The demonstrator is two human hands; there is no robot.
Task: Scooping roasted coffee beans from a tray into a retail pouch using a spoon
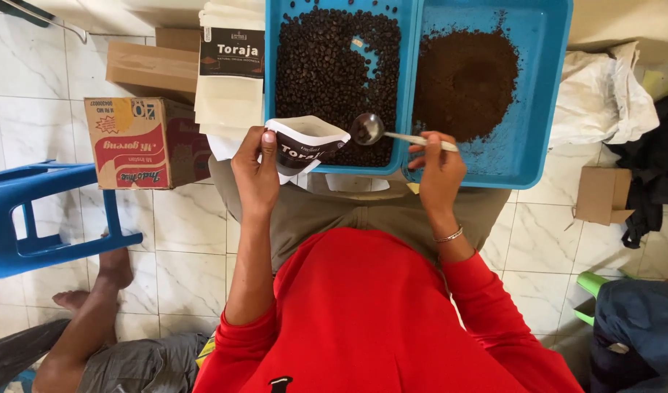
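Blue plastic, a shallow rectangular tray [276,87] filled with dark roasted coffee beans [326,65], serves as the landmark; it rests across the person's lap, above the tiled floor. Just to its right, touching it edge to edge, sits a second blue plastic tray [545,94] carrying a mound of brown ground coffee [465,80].

At the near edge of the bean tray, the left hand [255,175] is closed around a small white paper pouch with a dark label [305,145], thumb on top, holding its mouth open and tilted toward the beans. The right hand [439,171], with a thin metal bracelet [448,235] at the wrist, pinches the pale handle of a round metal spoon [368,129]. The spoon's bowl hovers over the near right corner of the bean tray, just beside the pouch's open mouth and holding some dark material; whether beans or grounds, I cannot tell.

Left of the bean tray lies a stack of flat cream pouches [228,80], the top one with a dark label, and beyond that a brown cardboard box [148,69] and a printed red-and-tan carton [141,142]. Further left stands a blue plastic stool [28,218], with another person's bare feet [112,273] below it. Crumpled white cloth [603,94] lies right of the ground-coffee tray.
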